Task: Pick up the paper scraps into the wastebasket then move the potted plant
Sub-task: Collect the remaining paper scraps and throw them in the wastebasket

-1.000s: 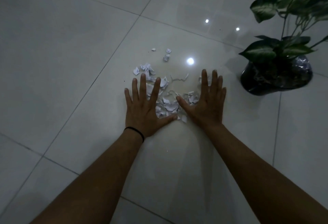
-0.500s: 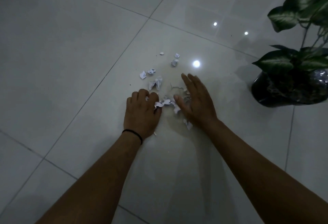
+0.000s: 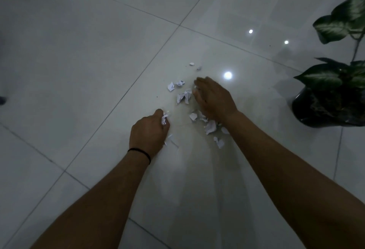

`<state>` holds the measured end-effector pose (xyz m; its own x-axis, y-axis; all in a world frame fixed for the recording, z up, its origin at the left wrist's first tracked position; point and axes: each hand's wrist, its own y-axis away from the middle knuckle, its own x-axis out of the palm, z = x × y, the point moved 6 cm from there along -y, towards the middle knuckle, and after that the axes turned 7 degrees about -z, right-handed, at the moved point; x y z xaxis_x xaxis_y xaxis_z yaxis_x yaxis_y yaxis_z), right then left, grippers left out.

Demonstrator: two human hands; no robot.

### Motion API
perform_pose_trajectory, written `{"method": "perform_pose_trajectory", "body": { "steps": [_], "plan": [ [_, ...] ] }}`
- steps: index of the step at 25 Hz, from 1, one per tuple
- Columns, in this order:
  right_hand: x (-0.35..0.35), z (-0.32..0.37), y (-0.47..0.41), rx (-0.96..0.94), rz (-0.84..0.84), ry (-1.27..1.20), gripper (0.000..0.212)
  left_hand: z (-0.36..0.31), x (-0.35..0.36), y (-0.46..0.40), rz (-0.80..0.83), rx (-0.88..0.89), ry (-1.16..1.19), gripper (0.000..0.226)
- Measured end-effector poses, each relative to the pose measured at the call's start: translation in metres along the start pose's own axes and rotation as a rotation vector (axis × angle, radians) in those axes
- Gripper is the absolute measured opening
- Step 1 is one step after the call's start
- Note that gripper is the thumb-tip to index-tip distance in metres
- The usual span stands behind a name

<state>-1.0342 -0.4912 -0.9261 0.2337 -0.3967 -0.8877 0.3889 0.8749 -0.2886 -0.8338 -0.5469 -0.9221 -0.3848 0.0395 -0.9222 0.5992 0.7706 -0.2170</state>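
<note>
Left hand (image 3: 149, 131) is fisted on the floor tile (image 3: 79, 71), fingers curled round a wad of paper scraps (image 3: 164, 119) that pokes out at the thumb side. Right hand (image 3: 213, 98) is cupped, palm facing left, fingers loosely bent and gripping nothing clearly; blurred. Loose scraps (image 3: 183, 96) lie just left of its fingertips, more scraps (image 3: 210, 126) under and beside its wrist, two small bits (image 3: 192, 64) farther off. Potted plant (image 3: 331, 98) stands at far right, well apart from both hands. Black band (image 3: 140, 152) on left wrist.
</note>
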Motion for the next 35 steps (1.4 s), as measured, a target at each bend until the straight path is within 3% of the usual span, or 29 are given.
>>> {"method": "perform_pose_trajectory", "body": {
  "steps": [3,6,7,10,12,15,18,23,25,27,30,35],
  "plan": [
    [0.0,0.017,0.017,0.027,-0.025,-0.051,0.041,0.015,-0.005,0.002,-0.056,-0.064,-0.01,0.037],
    [-0.01,0.027,-0.01,0.094,-0.154,-0.037,0.04,0.016,-0.001,-0.001,0.002,-0.087,-0.039,0.026],
    [-0.008,0.033,-0.022,0.077,-0.113,-0.051,0.041,0.015,0.002,-0.002,0.031,-0.104,-0.046,0.024],
    [0.022,0.059,-0.042,-0.062,0.256,-0.019,0.049,0.016,0.002,-0.007,0.038,-0.186,-0.019,0.027],
    [0.039,0.071,-0.038,-0.136,0.373,0.023,0.05,0.018,-0.001,-0.008,0.015,-0.229,-0.001,0.029],
    [0.033,0.073,-0.008,-0.145,0.227,-0.027,0.039,0.021,-0.004,-0.009,-0.002,-0.235,-0.018,0.028],
    [0.011,0.065,0.024,-0.169,0.016,0.006,0.025,0.008,0.002,-0.01,0.03,-0.111,-0.08,0.028],
    [-0.006,0.044,-0.015,-0.039,-0.195,0.022,0.026,-0.008,0.01,-0.006,-0.014,-0.003,-0.125,0.018],
    [-0.001,0.026,-0.044,0.006,-0.1,0.047,0.036,-0.008,0.013,-0.005,-0.023,0.019,-0.144,0.028],
    [0.015,0.009,-0.067,0.044,0.137,0.121,0.048,-0.007,0.015,-0.006,-0.038,0.024,-0.157,0.035],
    [0.033,0.0,-0.081,-0.047,0.304,0.255,0.052,-0.006,0.016,-0.007,-0.01,0.025,-0.166,0.024],
    [0.013,-0.008,-0.053,-0.073,0.158,0.275,0.04,-0.003,0.017,-0.019,0.115,-0.032,-0.178,0.022]
  ]
}}
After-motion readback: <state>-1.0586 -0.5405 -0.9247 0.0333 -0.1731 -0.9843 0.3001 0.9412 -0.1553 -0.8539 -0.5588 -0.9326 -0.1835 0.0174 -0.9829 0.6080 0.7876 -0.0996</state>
